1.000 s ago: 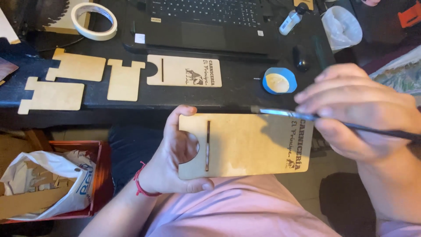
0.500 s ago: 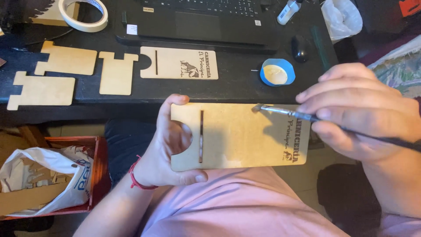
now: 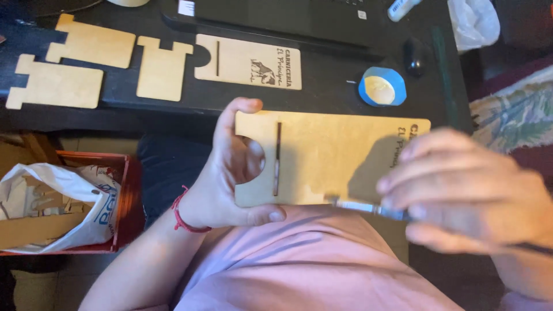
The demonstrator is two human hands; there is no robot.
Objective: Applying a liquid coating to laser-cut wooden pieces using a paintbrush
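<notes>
Head view, looking down over my lap. My left hand point(image 3: 230, 173) pinches a flat, pale plywood panel point(image 3: 322, 158), thumb across its near edge and fingers curled over the far edge by a rounded notch; a narrow slot runs through the wood. Panel held above my lap, just off the near edge of the dark bench point(image 3: 322, 63). My right hand point(image 3: 461, 193), blurred, pinches a thin brush point(image 3: 360, 205) with a metal ferrule, tip at the panel's near edge. On the bench: matching cut plywood pieces point(image 3: 161, 69) and a blue-rimmed round lid point(image 3: 381, 87).
</notes>
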